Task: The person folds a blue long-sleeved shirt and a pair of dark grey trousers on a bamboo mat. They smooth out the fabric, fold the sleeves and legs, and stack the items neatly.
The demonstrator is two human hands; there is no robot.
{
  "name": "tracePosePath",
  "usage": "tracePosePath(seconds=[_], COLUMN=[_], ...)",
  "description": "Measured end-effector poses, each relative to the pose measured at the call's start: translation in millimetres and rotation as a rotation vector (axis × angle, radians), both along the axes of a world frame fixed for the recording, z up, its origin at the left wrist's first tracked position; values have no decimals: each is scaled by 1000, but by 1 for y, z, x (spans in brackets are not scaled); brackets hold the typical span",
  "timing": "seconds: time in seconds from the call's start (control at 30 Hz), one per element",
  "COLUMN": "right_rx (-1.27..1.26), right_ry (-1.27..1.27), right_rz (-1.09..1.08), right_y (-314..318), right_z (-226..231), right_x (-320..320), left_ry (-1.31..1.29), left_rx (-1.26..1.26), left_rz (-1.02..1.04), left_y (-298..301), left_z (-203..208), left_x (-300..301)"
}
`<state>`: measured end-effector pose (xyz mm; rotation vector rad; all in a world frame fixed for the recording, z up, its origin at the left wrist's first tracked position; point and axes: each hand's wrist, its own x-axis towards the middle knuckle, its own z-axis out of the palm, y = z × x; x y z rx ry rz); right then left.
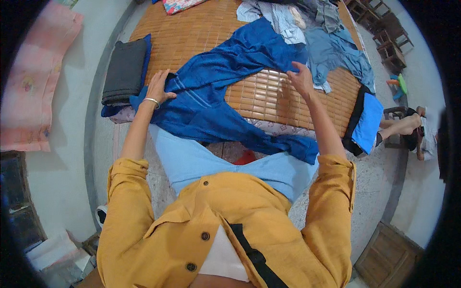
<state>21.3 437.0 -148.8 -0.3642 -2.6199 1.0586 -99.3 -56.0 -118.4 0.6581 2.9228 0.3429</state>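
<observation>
Dark blue trousers with pale stripes lie spread in front of me, the waist end at left and the two legs reaching right. The near leg hangs over the bed's front edge and onto my lap. My left hand, with a bracelet at the wrist, rests on the waist end, thumb apart from the fingers. Close to the end of the far leg is my right hand, fingers parted and bent, with nothing visible between them. Whether its fingertips touch the cloth is hard to tell.
A bamboo mat covers the bed. Folded dark grey clothing is stacked at left. A grey-blue garment and a striped shirt lie at far right, a folded blue-and-black garment at the right edge. Another person's leg shows beyond.
</observation>
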Motion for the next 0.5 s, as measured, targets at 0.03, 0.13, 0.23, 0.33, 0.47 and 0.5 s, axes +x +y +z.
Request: tracePosePath(seconds=[0.03,0.13,0.23,0.33,0.47,0.5], right_rx=[-28,-163,-321,-48,-3,-5], right_ry=[13,-20,-146,-174,-383,-468], right_rz=[-38,-142,-176,-67,110,186], right_y=[7,28,25,9,-12,-12], right_z=[-8,-33,-39,-36,-7,-2], right_x=[-13,-34,-37,-18,36,50], left_ry=[-29,-168,-102,-270,-290,-258], left_rx=[-1,-18,16,60,-22,0], left_rz=[-9,54,51,191,97,61], left_y=[-4,7,10,7,4,-5], left_z=[-8,-19,-21,-13,21,20], left_x=[-10,-26,-23,-20,18,25])
